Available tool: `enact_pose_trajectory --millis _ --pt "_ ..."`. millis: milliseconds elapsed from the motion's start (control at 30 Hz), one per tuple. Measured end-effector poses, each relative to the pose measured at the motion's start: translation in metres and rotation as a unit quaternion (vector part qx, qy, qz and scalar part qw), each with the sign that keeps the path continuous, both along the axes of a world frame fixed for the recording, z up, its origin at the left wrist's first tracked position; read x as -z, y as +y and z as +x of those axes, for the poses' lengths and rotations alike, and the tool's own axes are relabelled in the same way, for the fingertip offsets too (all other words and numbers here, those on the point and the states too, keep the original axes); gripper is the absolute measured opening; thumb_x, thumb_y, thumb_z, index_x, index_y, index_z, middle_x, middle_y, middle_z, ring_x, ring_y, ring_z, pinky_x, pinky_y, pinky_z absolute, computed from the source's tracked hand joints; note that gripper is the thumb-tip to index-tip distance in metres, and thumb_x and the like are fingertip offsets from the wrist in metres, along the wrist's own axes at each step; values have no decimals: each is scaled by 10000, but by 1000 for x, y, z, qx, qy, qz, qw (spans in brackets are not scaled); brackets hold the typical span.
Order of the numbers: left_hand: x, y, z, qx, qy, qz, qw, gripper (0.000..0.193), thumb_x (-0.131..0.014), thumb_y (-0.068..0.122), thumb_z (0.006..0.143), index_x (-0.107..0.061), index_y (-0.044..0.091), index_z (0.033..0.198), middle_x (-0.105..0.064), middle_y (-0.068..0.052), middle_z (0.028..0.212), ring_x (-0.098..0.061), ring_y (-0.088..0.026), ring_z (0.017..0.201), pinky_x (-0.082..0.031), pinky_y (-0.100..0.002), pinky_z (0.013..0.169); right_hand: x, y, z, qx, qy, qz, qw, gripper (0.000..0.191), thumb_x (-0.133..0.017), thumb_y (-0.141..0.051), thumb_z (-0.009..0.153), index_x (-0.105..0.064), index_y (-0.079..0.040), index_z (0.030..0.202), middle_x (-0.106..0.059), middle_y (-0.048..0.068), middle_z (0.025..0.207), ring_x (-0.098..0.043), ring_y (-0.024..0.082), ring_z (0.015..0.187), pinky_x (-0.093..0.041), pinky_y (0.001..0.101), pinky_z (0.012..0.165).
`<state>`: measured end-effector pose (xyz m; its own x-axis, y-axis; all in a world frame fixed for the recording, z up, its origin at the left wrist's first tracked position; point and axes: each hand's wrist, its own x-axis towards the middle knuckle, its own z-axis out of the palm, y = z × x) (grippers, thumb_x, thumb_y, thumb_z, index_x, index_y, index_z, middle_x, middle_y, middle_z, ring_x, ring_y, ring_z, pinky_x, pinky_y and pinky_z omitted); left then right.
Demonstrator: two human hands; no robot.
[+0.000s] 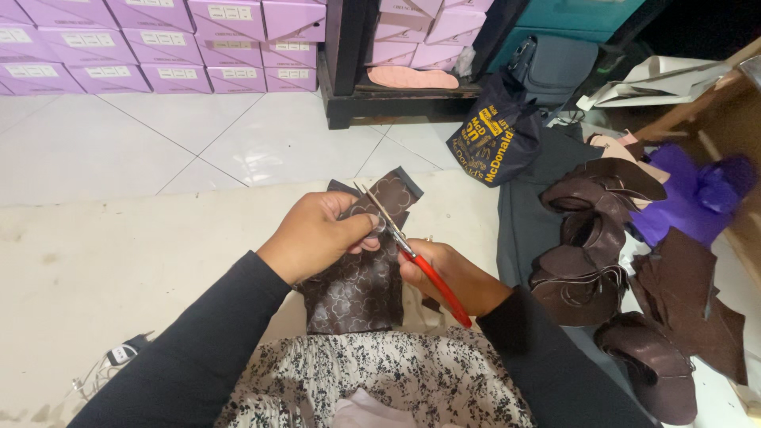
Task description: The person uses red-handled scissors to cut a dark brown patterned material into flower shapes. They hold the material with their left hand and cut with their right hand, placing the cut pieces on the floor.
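The left hand [317, 234] pinches the upper part of a dark brown patterned strip [361, 269], its fingers [366, 226] curled and pressed together over the material's left edge. The strip hangs down the middle of the view, from just above both hands to the person's floral-printed lap [380, 376], over a cream floor mat [103, 261]. The right hand [452, 273] grips red-handled scissors [412, 252], fingers wrapped shut around the handles; the blades reach up and left across the strip, and whether they are parted or closed cannot be told. To the right, on a dark grey cloth [527, 214], lies a loose heap of cut brown pieces [602, 238], some curled, some flat, touching one another, with a purple fabric bundle [690, 194] just beyond them. A dark drawstring bag with yellow print [495, 135] sits on the floor near the top of the grey cloth; its mouth is gathered and its contents are hidden. Behind it stands a grey bag [555, 67], closed. Along the far wall, pale purple shoeboxes [158, 40] are stacked in rows, all with lids on, so nothing inside shows. A dark wooden shelf [380, 99] beside them carries a flat pink insole-shaped piece [412, 77], with more purple boxes above it. White floor tiles [198, 135] lie between the mat and the boxes.
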<state>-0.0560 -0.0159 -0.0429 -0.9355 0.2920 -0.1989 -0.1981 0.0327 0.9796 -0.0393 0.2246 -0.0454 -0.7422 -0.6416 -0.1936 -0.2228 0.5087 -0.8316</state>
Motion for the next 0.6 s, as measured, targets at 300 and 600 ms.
enact_pose_trajectory --millis 300,600 --pt "1 -3 3 -2 4 18 1000 198 -652 148 929 -737 -25 975 -769 -72 825 -716 -91 715 -560 -212 636 -1 -2 1 -4 7 -17 1000 344 -516 -382 1010 -497 -63 883 -464 4 718 -450 97 638 -452 283 567" --pt "5 0 6 5 -17 34 999 191 -669 143 925 -735 -28 982 -771 -80 851 -719 -103 724 -554 -223 636 2 -2 3 -45 10 -36 998 560 -436 -646 977 -477 -93 895 -442 -10 731 -444 99 611 -438 281 535"
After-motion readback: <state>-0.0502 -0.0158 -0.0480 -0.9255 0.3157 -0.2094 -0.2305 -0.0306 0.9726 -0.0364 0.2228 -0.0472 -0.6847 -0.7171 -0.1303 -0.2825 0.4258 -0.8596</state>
